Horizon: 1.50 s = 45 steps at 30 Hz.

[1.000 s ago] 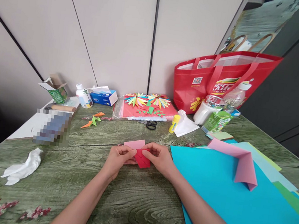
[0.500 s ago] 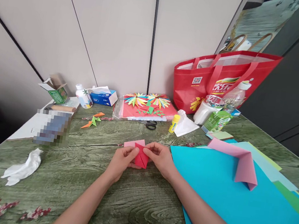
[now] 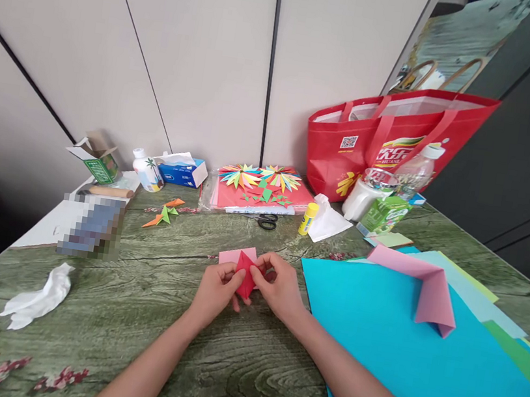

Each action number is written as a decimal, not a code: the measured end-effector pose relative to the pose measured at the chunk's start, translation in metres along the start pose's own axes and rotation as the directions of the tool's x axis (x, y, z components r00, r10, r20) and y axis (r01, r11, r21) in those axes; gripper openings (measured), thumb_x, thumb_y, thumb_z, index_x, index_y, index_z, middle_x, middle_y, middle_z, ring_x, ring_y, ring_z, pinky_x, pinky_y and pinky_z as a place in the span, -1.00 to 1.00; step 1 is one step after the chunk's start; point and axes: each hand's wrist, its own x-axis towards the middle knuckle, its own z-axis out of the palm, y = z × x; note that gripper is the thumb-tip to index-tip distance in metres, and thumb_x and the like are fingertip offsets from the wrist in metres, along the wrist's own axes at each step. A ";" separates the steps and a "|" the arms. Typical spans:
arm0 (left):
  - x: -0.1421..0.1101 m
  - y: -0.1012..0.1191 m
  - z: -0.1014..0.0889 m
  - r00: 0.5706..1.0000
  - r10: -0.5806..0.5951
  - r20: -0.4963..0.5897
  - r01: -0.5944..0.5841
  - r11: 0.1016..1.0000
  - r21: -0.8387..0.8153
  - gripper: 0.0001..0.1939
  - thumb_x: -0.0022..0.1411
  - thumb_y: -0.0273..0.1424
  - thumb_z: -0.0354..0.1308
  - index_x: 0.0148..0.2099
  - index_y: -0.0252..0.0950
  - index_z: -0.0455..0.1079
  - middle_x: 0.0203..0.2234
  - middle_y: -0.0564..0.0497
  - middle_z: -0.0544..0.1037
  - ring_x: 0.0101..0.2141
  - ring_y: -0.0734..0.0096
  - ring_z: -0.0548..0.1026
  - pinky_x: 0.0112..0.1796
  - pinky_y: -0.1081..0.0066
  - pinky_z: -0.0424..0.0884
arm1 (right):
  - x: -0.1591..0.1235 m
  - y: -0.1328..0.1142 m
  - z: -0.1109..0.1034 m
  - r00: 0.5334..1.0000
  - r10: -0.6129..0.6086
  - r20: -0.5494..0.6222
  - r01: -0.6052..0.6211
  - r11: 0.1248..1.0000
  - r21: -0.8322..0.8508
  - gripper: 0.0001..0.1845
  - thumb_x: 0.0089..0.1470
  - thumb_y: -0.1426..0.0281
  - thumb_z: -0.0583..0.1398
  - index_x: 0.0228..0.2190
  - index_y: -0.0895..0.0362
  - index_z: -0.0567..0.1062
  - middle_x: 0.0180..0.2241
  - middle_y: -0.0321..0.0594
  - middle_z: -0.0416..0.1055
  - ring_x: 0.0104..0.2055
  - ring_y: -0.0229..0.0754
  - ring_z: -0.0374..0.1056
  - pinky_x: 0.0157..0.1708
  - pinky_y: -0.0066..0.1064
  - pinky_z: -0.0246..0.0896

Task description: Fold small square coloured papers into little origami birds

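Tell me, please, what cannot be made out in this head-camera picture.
Head view: the back of the folded red paper, hidden by its front, the left hand and the right hand.
Head view: part of the flat pink paper, hidden behind the red paper.
Head view: the far right of the large blue paper sheet, cut off by the picture's edge.
Head view: what the blue-grey shape is, blurred by pixelation.

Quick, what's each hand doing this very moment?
Left hand: closed, pinching the red folded paper from its left side.
Right hand: closed, thumb and fingers gripping the same paper's right side.
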 end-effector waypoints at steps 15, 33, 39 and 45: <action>0.002 0.002 -0.003 0.998 -0.070 -0.008 0.068 0.989 -0.131 -0.67 -0.04 -0.23 0.17 -0.31 -0.41 0.40 -0.57 -0.09 0.55 -0.55 0.29 0.52 -0.65 0.46 0.43 | 0.002 0.003 0.001 0.993 0.103 0.051 -0.111 0.975 0.191 -0.83 -0.08 0.36 0.13 -0.37 0.13 0.39 -0.53 -0.29 0.30 -0.53 -0.27 0.22 -0.60 -0.48 0.18; 0.001 0.003 -0.003 1.000 0.010 -0.026 -0.012 0.996 -0.093 -0.74 0.02 -0.26 0.12 -0.42 -0.40 0.37 -0.65 -0.02 0.49 -0.61 0.38 0.47 -0.67 0.48 0.41 | -0.003 -0.008 -0.004 0.982 -0.130 0.140 0.125 0.991 0.044 -0.93 -0.02 0.41 0.11 -0.43 0.12 0.40 -0.46 -0.25 0.28 -0.51 -0.29 0.21 -0.52 -0.47 0.15; 0.002 0.004 -0.006 1.000 0.017 0.008 -0.016 0.999 -0.048 -0.72 0.02 -0.24 0.12 -0.37 -0.41 0.36 -0.67 0.00 0.48 -0.65 0.43 0.44 -0.71 0.54 0.33 | 0.001 -0.003 -0.004 0.989 -0.047 0.138 0.031 0.993 0.117 -0.88 0.00 0.40 0.09 -0.43 0.14 0.43 -0.45 -0.24 0.29 -0.47 -0.29 0.24 -0.54 -0.50 0.14; 0.003 0.004 -0.008 1.000 -0.008 0.026 0.005 0.994 0.111 -0.76 -0.01 -0.28 0.16 -0.42 -0.40 0.35 -0.77 0.09 0.40 -0.77 0.57 0.30 -0.77 0.61 0.17 | 0.005 0.000 -0.002 0.980 0.097 0.175 -0.147 0.942 0.301 -0.88 -0.11 0.35 0.18 -0.46 0.15 0.41 -0.55 -0.33 0.30 -0.56 -0.34 0.19 -0.58 -0.51 0.12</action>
